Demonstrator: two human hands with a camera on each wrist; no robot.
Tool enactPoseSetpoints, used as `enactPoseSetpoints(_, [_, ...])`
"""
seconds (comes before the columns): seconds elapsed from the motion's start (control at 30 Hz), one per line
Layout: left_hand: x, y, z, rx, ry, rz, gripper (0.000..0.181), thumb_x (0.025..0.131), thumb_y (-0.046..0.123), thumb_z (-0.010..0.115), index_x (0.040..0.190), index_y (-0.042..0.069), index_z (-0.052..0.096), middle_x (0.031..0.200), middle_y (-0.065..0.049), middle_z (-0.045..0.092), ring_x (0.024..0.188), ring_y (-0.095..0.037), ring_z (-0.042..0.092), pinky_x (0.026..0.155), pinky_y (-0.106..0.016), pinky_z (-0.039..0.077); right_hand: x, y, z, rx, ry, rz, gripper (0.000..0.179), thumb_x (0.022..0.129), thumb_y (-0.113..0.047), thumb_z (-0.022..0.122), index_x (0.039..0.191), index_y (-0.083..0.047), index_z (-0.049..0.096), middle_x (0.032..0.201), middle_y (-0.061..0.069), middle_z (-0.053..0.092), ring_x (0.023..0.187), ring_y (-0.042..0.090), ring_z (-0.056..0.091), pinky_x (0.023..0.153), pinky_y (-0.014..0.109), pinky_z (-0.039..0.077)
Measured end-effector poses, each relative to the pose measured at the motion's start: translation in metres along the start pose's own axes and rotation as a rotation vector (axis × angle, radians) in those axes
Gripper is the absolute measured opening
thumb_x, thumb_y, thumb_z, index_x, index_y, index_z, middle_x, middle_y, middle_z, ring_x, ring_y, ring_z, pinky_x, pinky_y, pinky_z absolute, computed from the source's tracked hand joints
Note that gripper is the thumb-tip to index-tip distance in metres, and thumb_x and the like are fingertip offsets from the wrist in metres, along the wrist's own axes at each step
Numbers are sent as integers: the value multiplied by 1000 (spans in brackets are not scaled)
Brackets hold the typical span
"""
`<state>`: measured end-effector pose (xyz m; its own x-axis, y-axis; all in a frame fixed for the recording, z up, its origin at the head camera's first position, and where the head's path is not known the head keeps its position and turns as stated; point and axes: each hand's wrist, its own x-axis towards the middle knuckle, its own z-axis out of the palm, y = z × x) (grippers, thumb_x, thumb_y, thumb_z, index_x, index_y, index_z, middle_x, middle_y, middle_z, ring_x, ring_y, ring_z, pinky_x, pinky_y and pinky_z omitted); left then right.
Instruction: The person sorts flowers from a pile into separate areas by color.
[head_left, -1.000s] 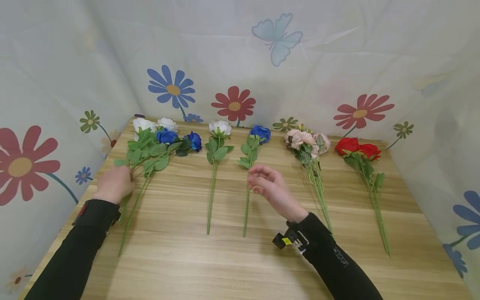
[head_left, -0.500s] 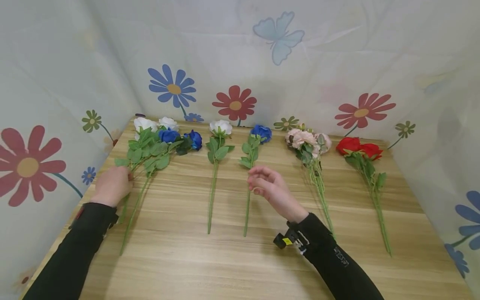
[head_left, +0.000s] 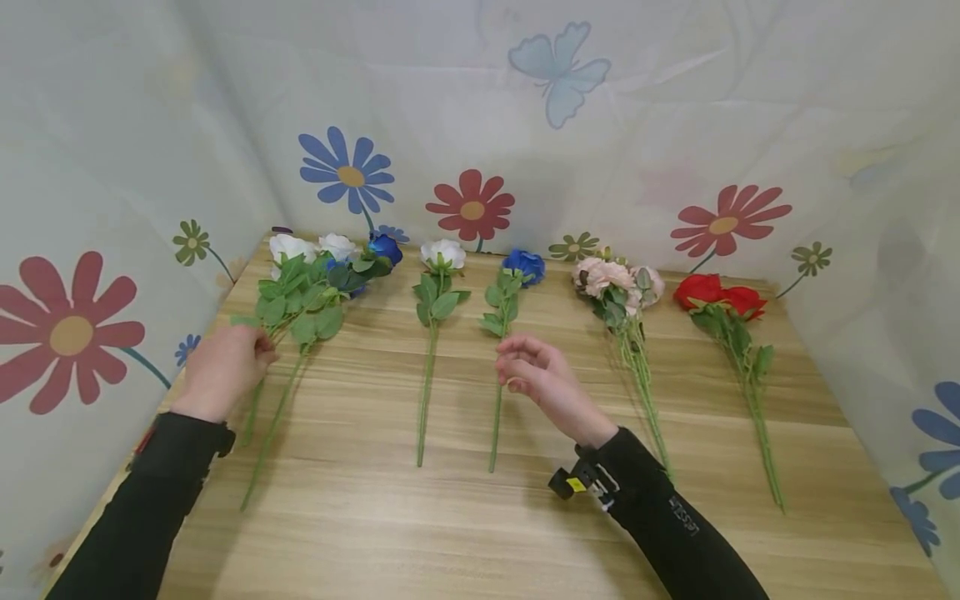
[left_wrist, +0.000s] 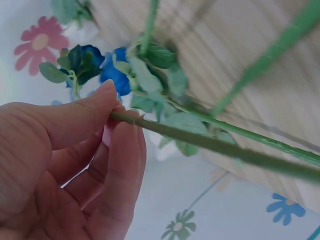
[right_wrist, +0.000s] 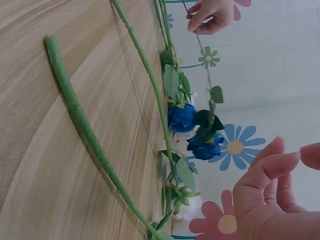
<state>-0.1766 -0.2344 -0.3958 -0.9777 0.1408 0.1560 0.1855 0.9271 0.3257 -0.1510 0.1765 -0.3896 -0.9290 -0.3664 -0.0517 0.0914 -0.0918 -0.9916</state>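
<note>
My left hand (head_left: pixel 225 371) pinches the thin stem (left_wrist: pixel 200 142) of a blue rose (head_left: pixel 384 248) between thumb and fingertips. In the right wrist view, that blue rose (right_wrist: pixel 205 147) hangs in the air, apart from the table. Below it in the head view lie another blue rose, mostly covered by leaves, and two white roses (head_left: pixel 292 247). My right hand (head_left: pixel 551 383) hovers with loosely curled fingers, holding nothing, over the stem (head_left: pixel 495 429) of a single blue rose (head_left: pixel 523 267). The right wrist view shows no object between the right hand's (right_wrist: pixel 272 190) fingers.
A single white rose (head_left: pixel 442 254) lies mid-table. Pink flowers (head_left: pixel 603 279) lie in a bunch right of the right hand, then red roses (head_left: pixel 701 290). A flower-printed cloth (head_left: pixel 637 158) stands behind and beside the wooden table (head_left: pixel 375 533).
The left hand has lifted slightly and shifted right. Its blue rose's bloom has risen away from the other blue bloom. The right hand stays where it was.
</note>
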Motion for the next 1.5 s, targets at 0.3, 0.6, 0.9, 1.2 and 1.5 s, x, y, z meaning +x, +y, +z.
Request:
enactPoseSetpoints(0.3, [7, 26, -5, -169, -54, 33, 17, 89, 21, 66, 88, 4, 67, 78, -9, 64, 64, -22, 57, 56, -37, 44, -1, 2, 0, -27, 5, 12, 25, 93, -5, 51, 118, 2, 48, 94, 5, 59, 84, 19, 56, 69, 22, 46])
enactPoseSetpoints(0.6, [19, 62, 6, -471, -193, 34, 22, 91, 26, 64, 98, 5, 65, 88, -11, 64, 71, -25, 63, 60, -34, 48, -2, 8, 0, -92, -9, 30, 28, 93, -7, 53, 118, 4, 49, 102, 21, 55, 83, 19, 57, 71, 23, 48])
enactPoseSetpoints(0.9, [29, 101, 32, -810, -294, 36, 21, 91, 21, 65, 98, 2, 62, 94, -15, 62, 83, -33, 64, 72, -39, 56, -5, 14, 11, -283, -65, 37, 26, 93, -8, 52, 117, 2, 53, 106, 28, 57, 92, 40, 57, 78, 43, 50])
enactPoseSetpoints(1.2, [39, 143, 54, -989, -311, 40, 21, 89, 17, 66, 97, -2, 60, 94, -22, 60, 82, -35, 64, 78, -50, 53, -7, 25, 23, -464, -234, 11, 35, 93, -16, 55, 120, 7, 55, 105, 24, 63, 89, 38, 63, 77, 50, 52])
enactPoseSetpoints(1.5, [43, 170, 73, -1065, -275, 77, 19, 89, 14, 67, 94, -3, 60, 92, -23, 60, 80, -41, 62, 77, -51, 54, -8, 30, 29, -470, -265, 39, 31, 94, -16, 57, 115, 8, 56, 97, 22, 65, 79, 37, 63, 71, 52, 53])
